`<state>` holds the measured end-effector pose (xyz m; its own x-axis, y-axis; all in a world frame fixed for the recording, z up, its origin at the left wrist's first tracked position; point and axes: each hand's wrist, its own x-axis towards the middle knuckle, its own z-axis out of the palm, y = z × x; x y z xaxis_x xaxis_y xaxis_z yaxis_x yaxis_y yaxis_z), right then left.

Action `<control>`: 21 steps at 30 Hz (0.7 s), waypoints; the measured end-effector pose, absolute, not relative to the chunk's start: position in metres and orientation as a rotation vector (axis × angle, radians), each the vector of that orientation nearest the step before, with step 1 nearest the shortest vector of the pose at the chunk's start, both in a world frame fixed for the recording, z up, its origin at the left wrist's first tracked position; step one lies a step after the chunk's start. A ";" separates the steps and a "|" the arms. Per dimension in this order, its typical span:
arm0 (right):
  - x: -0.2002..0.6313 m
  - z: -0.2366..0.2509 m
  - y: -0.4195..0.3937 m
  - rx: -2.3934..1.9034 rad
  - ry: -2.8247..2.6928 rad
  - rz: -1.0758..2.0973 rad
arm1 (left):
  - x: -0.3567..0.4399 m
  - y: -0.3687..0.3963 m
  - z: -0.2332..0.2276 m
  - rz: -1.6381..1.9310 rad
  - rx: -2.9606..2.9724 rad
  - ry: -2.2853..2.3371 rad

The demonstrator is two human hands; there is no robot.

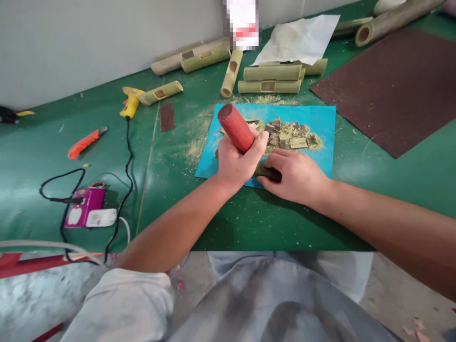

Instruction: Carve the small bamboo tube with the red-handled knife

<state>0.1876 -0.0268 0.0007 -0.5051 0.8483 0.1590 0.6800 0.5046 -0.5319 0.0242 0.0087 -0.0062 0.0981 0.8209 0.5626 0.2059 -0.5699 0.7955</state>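
Observation:
My left hand is closed round a thick red cylindrical handle, tilted with its flat end up and toward the left. The working end of this tool is hidden behind the hand. Close beside it, my right hand grips a dark green bamboo piece, most of it covered by my fingers. Both hands are over the near part of a blue sheet. Just beyond them, a heap of bamboo chips and pale shavings lies on that sheet.
Cut bamboo tubes lie at the back, near a white paper. A dark brown board is at right. On the left are a yellow glue gun, an orange utility knife and a purple power strip with cords.

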 end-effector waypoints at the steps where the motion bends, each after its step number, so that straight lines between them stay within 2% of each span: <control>1: 0.188 0.000 -0.027 -1.265 -2.349 0.571 | 0.024 0.008 -0.006 1.499 1.874 1.000; 8: 0.189 -0.002 -0.027 -1.229 -2.338 0.624 | 0.029 0.004 -0.004 1.533 1.955 1.032; 12: 0.187 -0.002 -0.031 -1.213 -2.334 0.632 | 0.028 0.003 -0.006 1.574 1.911 0.986; 16: 0.187 0.001 -0.032 -1.236 -2.333 0.666 | 0.021 -0.001 -0.007 1.456 1.845 1.008; 21: 0.188 0.000 -0.031 -1.276 -2.325 0.614 | 0.025 0.005 -0.007 1.534 1.686 0.934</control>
